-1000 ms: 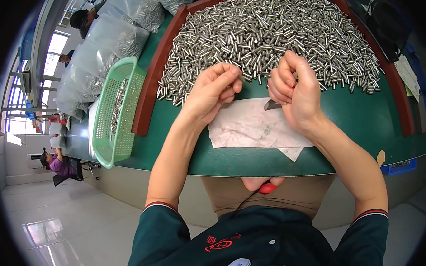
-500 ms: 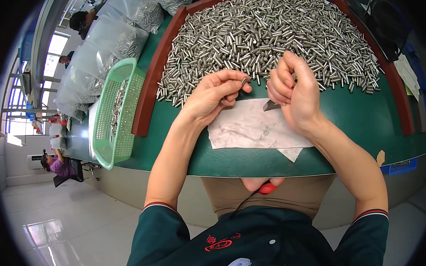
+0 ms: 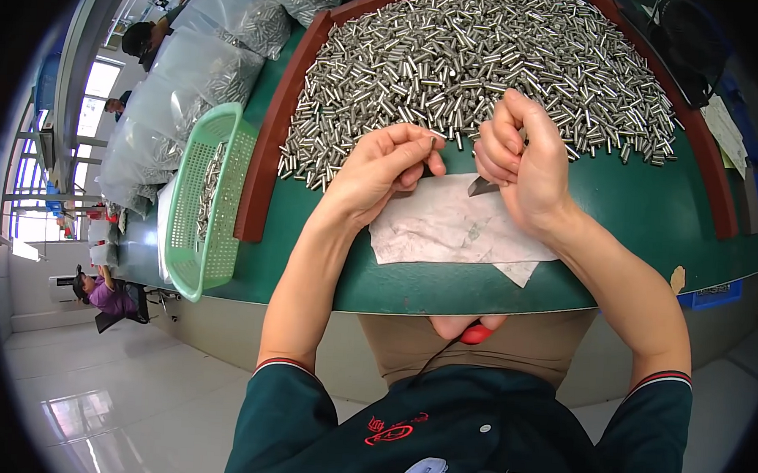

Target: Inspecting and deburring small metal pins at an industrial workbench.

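Note:
My left hand (image 3: 380, 171) pinches a small metal pin (image 3: 434, 142) between thumb and forefinger, with only its end showing. To its right, my right hand (image 3: 532, 169) is curled closed round a dark grey, flat-ended metal tool (image 3: 481, 187), most of which is hidden in the palm. Both hands hover at the near edge of a wide heap of short shiny metal pins (image 3: 488, 68). Beneath them a stained whitish cloth (image 3: 434, 232) lies on the green tabletop (image 3: 385, 292).
Red-brown wooden rails (image 3: 262, 172) border the heap. Left of them stands a green mesh basket (image 3: 180, 257) with some pins inside. Clear plastic bags of pins (image 3: 204, 68) line the far left. A blue bin (image 3: 718, 295) sits at the right edge. Other people are at the left.
The pin between my left thumb and forefinger has turned and shows less than before, and those fingers have shifted slightly. My right hand has stayed almost still.

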Demonstrator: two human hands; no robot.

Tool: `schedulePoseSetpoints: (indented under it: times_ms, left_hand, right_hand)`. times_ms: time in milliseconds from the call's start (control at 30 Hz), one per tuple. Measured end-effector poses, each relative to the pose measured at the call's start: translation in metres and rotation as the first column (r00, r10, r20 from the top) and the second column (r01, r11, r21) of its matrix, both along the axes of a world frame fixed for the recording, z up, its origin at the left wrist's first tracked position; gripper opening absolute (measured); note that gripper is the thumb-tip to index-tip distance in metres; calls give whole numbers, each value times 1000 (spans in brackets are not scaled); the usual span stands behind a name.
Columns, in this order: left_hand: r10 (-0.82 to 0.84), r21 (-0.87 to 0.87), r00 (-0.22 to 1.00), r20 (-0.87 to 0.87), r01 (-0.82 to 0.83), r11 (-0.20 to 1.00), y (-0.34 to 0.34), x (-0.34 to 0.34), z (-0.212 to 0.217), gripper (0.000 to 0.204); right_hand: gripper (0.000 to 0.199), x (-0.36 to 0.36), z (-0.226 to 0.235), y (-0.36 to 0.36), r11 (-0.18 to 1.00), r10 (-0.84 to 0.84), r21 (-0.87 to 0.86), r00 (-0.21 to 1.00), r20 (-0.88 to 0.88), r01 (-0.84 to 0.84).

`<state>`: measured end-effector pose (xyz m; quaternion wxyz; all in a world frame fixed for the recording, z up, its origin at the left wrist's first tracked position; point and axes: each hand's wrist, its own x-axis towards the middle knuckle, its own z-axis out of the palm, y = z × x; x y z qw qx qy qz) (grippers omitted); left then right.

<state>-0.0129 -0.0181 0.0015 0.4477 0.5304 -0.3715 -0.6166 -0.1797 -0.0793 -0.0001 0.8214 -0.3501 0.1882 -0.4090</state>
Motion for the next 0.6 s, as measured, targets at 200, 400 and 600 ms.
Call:
schedulePoseSetpoints:
  times_ms: [200,400,600]
  left_hand:
    - [-129,-115,668,733,308,944,12,-22,0,15]
    - [-61,-124,536,842,302,945,15,-26,3,14]
    - [-67,-119,562,824,288,950,12,-27,2,13]
  right_hand:
    - [41,-1,-1,0,1000,-12,-9,1000,4,12]
    - [41,-4,4,1,996,-45,-76,994,102,53]
    - [41,0,-3,5,996,-31,-87,999,45,35]
